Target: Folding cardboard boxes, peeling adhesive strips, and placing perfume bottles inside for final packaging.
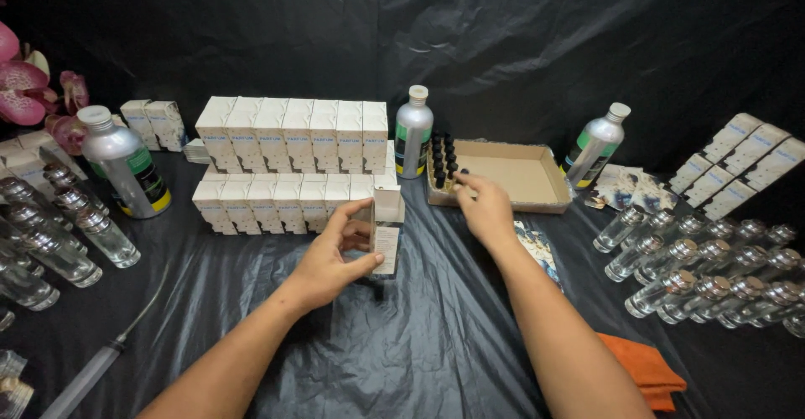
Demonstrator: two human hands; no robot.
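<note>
While left hand (331,260) grips a matte box (386,236), right hand (485,209) touches glossy caps (444,167)

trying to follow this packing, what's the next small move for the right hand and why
Probably lift one black cap from the cardboard tray: the right hand has its fingertips at the row of caps, while the left hand holds an open white box upright.

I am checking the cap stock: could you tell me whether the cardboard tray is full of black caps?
No, the black caps fill only the left end of the cardboard tray, where the right hand reaches.
</note>
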